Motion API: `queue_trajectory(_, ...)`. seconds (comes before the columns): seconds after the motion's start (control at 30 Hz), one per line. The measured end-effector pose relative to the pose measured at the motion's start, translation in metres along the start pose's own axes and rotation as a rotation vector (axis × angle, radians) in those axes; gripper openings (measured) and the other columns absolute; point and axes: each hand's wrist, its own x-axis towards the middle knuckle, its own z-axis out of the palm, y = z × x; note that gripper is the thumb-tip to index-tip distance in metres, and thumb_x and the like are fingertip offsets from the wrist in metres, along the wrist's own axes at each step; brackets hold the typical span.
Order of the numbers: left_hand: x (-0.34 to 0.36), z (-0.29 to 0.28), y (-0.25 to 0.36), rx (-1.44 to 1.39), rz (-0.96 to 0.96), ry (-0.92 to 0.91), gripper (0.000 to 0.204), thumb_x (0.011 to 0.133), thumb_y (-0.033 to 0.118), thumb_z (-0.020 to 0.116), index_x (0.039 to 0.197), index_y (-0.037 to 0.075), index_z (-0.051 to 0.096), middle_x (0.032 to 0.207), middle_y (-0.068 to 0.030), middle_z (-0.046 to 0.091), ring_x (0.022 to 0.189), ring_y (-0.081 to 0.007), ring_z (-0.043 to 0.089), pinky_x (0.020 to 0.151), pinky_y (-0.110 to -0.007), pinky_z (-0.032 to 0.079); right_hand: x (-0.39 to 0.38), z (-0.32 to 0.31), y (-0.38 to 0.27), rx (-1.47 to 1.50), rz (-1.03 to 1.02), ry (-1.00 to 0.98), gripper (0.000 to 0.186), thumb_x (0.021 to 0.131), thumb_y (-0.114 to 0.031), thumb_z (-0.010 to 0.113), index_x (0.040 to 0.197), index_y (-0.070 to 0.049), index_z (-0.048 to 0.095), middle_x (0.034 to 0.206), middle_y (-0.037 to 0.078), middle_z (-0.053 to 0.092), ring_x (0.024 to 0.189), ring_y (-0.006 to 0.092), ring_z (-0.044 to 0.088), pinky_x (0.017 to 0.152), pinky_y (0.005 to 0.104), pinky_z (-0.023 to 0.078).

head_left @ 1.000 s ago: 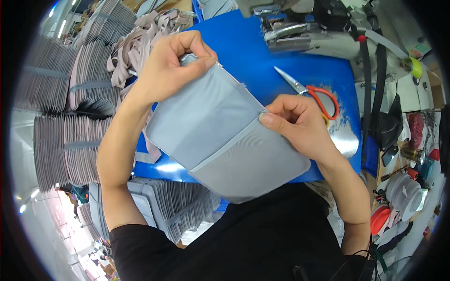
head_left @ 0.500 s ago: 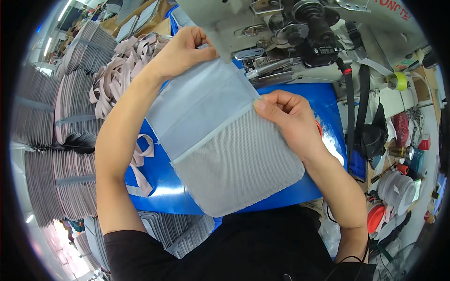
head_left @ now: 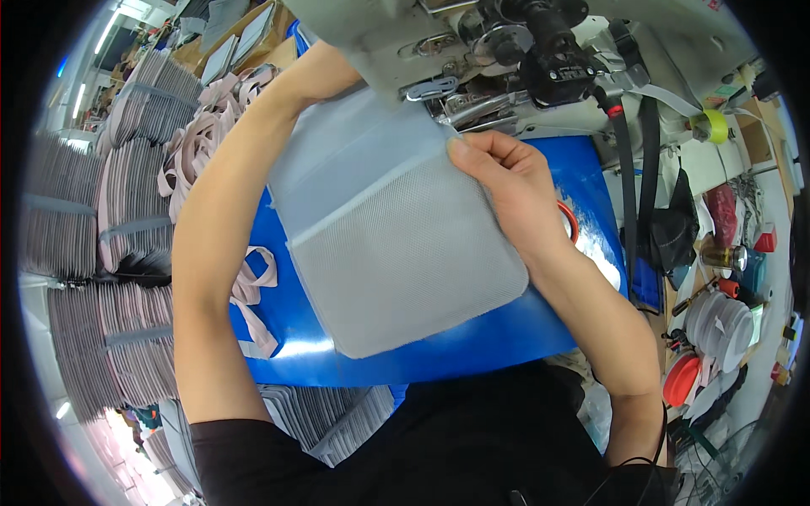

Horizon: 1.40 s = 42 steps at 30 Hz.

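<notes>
A flat grey fabric panel [head_left: 405,261], smooth at the far part and mesh at the near part with rounded corners, lies slanted over the blue work surface [head_left: 295,304]. My right hand [head_left: 510,173] pinches its right edge between thumb and fingers, where the mesh meets the smooth part. My left hand [head_left: 325,72] is at the panel's far end; the sewing machine's head [head_left: 380,42] covers its fingers. The panel's far edge also goes out of sight under that machine, close to the metal presser parts [head_left: 481,105].
Banded stacks of grey pieces [head_left: 135,190] stand at the left. Pale pink strips [head_left: 198,143] lie heaped beside my left forearm, with a loose loop [head_left: 257,278] on the blue surface. A red ring [head_left: 569,221] shows behind my right wrist. Black belts [head_left: 645,194] hang right of the machine.
The panel has slid away from me and a little left, further under the machine, with both hands moving along. My left fingers have gone out of sight behind the machine head.
</notes>
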Motion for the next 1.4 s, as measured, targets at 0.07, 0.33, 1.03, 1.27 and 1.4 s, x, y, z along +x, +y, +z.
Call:
queue_trajectory(0.07, -0.001, 0.008, -0.004, 0.181, 0.092, 0.101, 0.039, 0.084, 0.014, 0.078, 0.121, 0.004, 0.073, 0.12, -0.0152, 0.072, 0.107, -0.0295, 0.067, 0.093, -0.039, 0.053, -0.003, 0.006, 0.0, 0.015, 0.027, 0.032, 0.023, 0.097, -0.021, 0.076, 0.103, 0.001, 0.076, 0.089, 0.003, 0.073, 0.076, 0.0067, 0.063, 0.072, 0.023, 0.05)
queue_trajectory(0.33, -0.162, 0.072, 0.105, 0.544, 0.241, 0.147, 0.067, 0.068, 0.026, 0.089, 0.132, 0.015, 0.071, 0.128, -0.0165, 0.065, 0.126, -0.0376, 0.061, 0.104, -0.046, 0.049, -0.007, 0.006, -0.005, 0.028, 0.098, 0.042, 0.025, 0.097, -0.024, 0.076, 0.103, 0.001, 0.075, 0.092, 0.004, 0.074, 0.081, 0.0091, 0.066, 0.074, 0.0252, 0.052)
queue_trajectory(1.03, -0.159, 0.053, 0.15, 1.016, 0.232, -0.133, 0.073, 0.081, 0.007, 0.07, 0.152, 0.024, 0.057, 0.084, -0.0061, 0.049, 0.06, -0.0222, 0.061, 0.055, -0.036, 0.054, -0.045, -0.015, 0.02, -0.006, -0.14, -0.184, 0.031, 0.107, -0.013, 0.062, 0.132, 0.005, 0.064, 0.095, 0.003, 0.074, 0.081, 0.005, 0.066, 0.071, 0.0217, 0.052)
queue_trajectory(1.27, -0.118, 0.02, 0.136, 1.134, 0.328, -0.209, 0.061, 0.086, 0.009, 0.065, 0.145, 0.024, 0.063, 0.091, -0.0088, 0.056, 0.065, -0.0252, 0.067, 0.061, -0.038, 0.057, -0.005, -0.004, 0.017, 0.085, -0.126, -0.178, 0.025, 0.105, -0.01, 0.063, 0.123, 0.008, 0.065, 0.093, 0.007, 0.075, 0.076, 0.0055, 0.066, 0.066, 0.0225, 0.053)
queue_trajectory(1.4, -0.099, 0.008, 0.134, 1.14, 0.345, -0.202, 0.055, 0.084, 0.006, 0.065, 0.138, 0.016, 0.07, 0.089, -0.0121, 0.061, 0.068, -0.0298, 0.07, 0.063, -0.04, 0.056, -0.001, 0.001, 0.021, 0.113, -0.128, -0.173, 0.022, 0.104, -0.009, 0.063, 0.119, 0.007, 0.065, 0.092, 0.009, 0.075, 0.074, 0.0075, 0.068, 0.064, 0.0241, 0.054)
